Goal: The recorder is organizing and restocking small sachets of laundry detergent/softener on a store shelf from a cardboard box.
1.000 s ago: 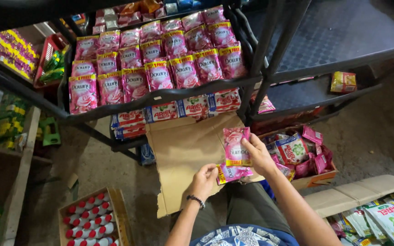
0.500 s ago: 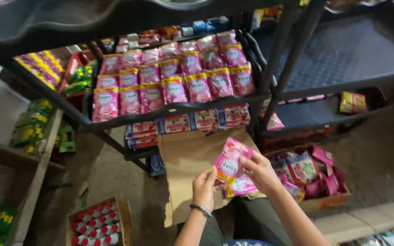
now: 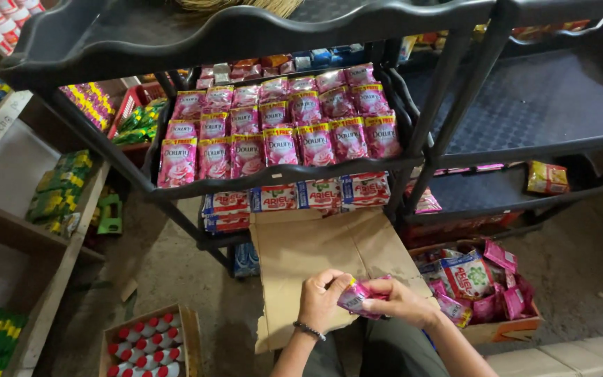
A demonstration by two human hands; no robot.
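Pink sachet (image 3: 354, 296) | I see left hand (image 3: 321, 301) and right hand (image 3: 400, 302) both clamped on it | cardboard (image 3: 322, 251) at 12 o'clock | sachet box (image 3: 505, 328) at 3 o'clock

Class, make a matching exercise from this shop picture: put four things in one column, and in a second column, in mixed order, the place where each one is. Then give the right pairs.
Things:
1. pink sachet strip
2. rows of pink sachets
3. box of red-capped bottles
4. flat cardboard sheet

Places:
A. on the floor at lower left
B. on the floor under the black rack, ahead of the hands
C. held between both hands, left hand and right hand
D. laid out on the black rack's middle shelf

Pairs: 1-C, 2-D, 3-A, 4-B
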